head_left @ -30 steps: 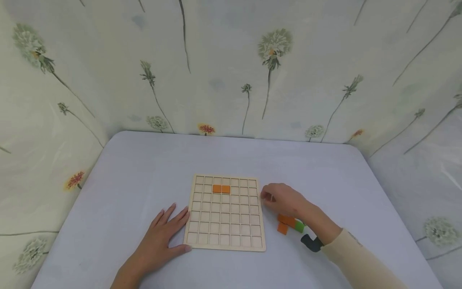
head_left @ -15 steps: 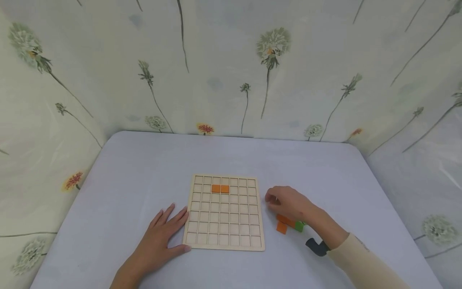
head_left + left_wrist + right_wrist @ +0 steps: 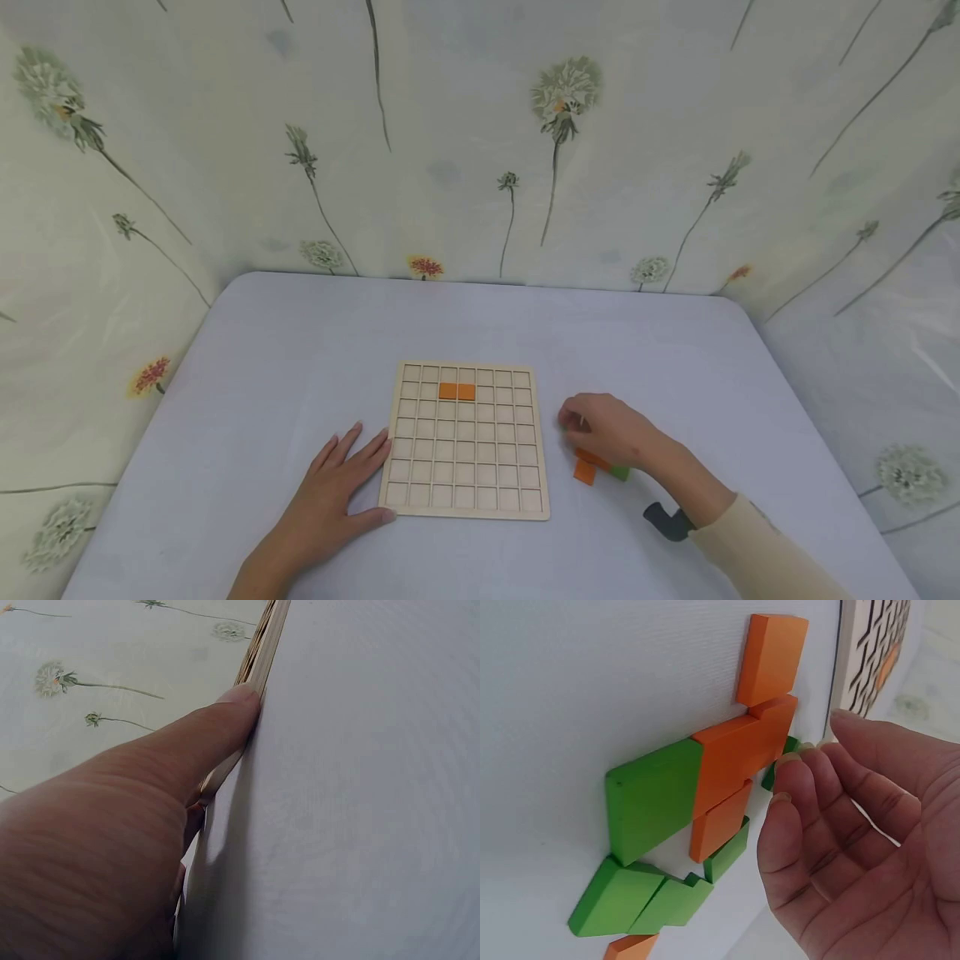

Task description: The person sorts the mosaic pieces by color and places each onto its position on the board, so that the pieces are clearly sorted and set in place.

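R wrist shows more green tiles [image 3: 656, 799] nr R hand [image 3: 609, 423] than head cam.

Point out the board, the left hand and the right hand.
Board [image 3: 466, 451]: head view, on a bare square near its middle.
Left hand [image 3: 334, 487]: head view, on the back of the hand.
Right hand [image 3: 607, 424]: head view, on the back of the hand.

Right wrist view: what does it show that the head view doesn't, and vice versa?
Only the right wrist view: most of the green tiles.

Only the head view: the left hand against the board, the board's full grid, and the beige sleeve.

Both: the right hand, part of the board, loose orange tiles, some green.
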`<state>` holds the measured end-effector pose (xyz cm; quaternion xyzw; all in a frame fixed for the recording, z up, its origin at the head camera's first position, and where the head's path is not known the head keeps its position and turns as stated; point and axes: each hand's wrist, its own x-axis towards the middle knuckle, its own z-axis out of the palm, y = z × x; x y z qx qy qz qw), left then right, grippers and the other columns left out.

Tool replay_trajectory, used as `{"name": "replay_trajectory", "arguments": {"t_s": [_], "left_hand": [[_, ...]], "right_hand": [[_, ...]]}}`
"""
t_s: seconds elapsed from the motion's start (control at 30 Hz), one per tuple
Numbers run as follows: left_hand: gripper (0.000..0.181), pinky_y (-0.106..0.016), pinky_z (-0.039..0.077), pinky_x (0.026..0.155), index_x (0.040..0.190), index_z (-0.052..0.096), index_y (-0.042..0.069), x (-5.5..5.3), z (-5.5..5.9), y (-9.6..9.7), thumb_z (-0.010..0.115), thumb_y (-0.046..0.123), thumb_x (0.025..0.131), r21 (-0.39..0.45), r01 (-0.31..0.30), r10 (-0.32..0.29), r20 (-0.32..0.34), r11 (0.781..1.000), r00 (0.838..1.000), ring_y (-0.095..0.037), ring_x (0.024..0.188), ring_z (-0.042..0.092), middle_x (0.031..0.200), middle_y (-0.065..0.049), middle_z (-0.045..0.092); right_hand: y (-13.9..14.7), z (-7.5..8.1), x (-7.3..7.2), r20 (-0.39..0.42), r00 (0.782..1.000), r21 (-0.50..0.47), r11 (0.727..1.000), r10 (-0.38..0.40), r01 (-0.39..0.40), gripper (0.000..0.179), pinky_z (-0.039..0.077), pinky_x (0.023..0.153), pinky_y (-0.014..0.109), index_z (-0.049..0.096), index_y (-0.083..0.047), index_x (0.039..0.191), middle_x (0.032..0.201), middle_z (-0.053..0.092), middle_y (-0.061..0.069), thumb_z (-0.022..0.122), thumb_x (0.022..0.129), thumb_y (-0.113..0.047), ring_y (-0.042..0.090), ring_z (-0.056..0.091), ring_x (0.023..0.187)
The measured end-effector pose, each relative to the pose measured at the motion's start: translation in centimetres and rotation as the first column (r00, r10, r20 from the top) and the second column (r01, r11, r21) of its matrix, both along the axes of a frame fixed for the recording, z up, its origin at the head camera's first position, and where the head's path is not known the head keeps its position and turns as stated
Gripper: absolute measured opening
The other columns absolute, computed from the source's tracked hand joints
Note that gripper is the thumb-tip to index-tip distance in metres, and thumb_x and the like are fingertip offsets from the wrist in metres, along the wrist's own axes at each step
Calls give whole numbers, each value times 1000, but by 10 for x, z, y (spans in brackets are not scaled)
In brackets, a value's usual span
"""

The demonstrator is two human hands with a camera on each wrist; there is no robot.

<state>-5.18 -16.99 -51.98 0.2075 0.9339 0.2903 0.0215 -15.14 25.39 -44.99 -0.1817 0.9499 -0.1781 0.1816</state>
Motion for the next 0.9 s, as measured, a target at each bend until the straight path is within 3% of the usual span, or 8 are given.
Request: {"name": "replay_trajectory", "arguments": {"t_s": [0.33, 0.53, 0.9], "left_hand": [[92, -50, 6, 128, 160, 44, 16, 0, 2, 0, 85, 49, 84, 0, -10, 10, -6, 1000, 1000, -28, 160, 14, 168, 12, 32], [92, -51, 6, 128, 161, 44, 16, 0, 2, 1, 83, 50, 85, -1, -2, 2, -3, 1000, 1000, -28, 160, 13, 168, 12, 31], [92, -53, 7, 128, 161, 43, 17, 0, 3, 0, 83, 50, 85, 2, 2, -2, 0, 1000, 1000, -28, 160, 13, 169, 12, 31]], "right_hand": [[8, 3, 5, 25, 998, 2, 999, -54, 54, 16, 56, 80, 34, 73, -14, 107, 92, 66, -9, 79, 92, -15, 12, 60, 85], [12, 3, 5, 11, 998, 22, 998, -59, 58, 14, 58, 83, 36, 73, -13, 107, 95, 67, -8, 78, 93, -14, 14, 61, 88], [22, 3, 11, 35, 998, 42, 998, -47, 46, 17, 55, 78, 34, 72, -13, 108, 90, 63, -8, 79, 94, -18, 15, 56, 85]]}}
